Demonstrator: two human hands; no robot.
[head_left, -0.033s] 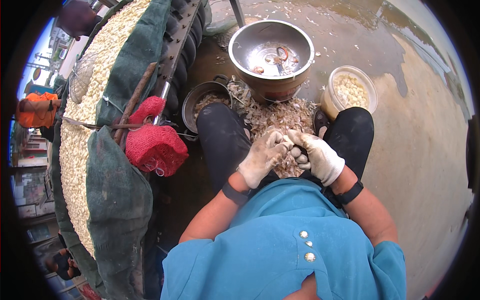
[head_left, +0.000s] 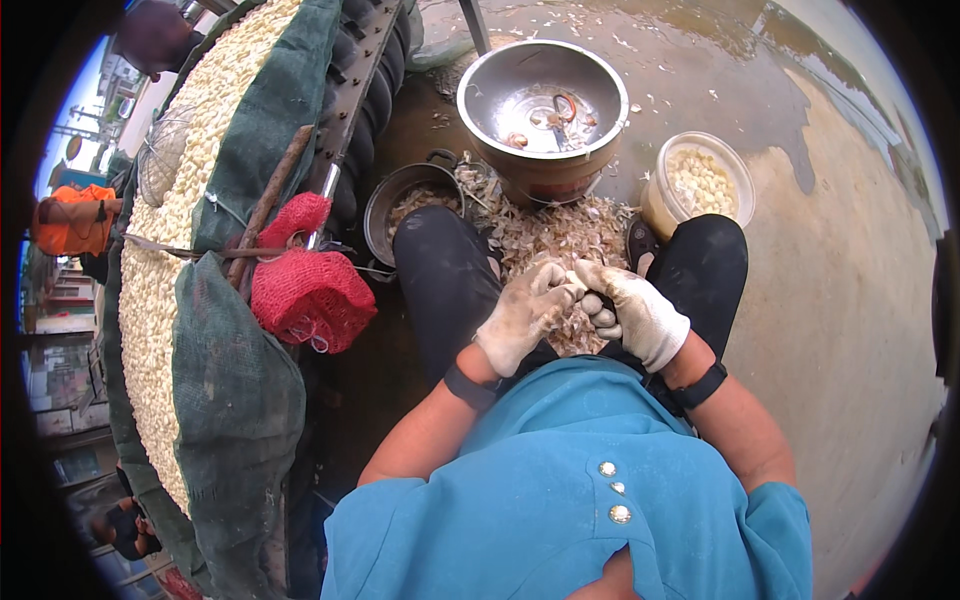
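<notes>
My left hand (head_left: 522, 318) and my right hand (head_left: 640, 318) wear dirty white gloves and meet fingertip to fingertip above my lap. Between them they pinch a small pale garlic piece (head_left: 576, 287), mostly hidden by the fingers. Just beyond them, a heap of papery garlic skins (head_left: 560, 228) lies on the ground between my black-trousered knees. A steel bowl (head_left: 600, 150) holding a few bits stands past the heap. At the right knee is a clear plastic tub (head_left: 668, 210) of peeled cloves.
A dark pot (head_left: 378, 215) sits by my left knee. To the left, a cart (head_left: 260, 110) lined with green netting carries a long mound of garlic (head_left: 160, 270), with a red mesh bag (head_left: 312, 292) on its edge. The ground at right is wet concrete (head_left: 840, 260).
</notes>
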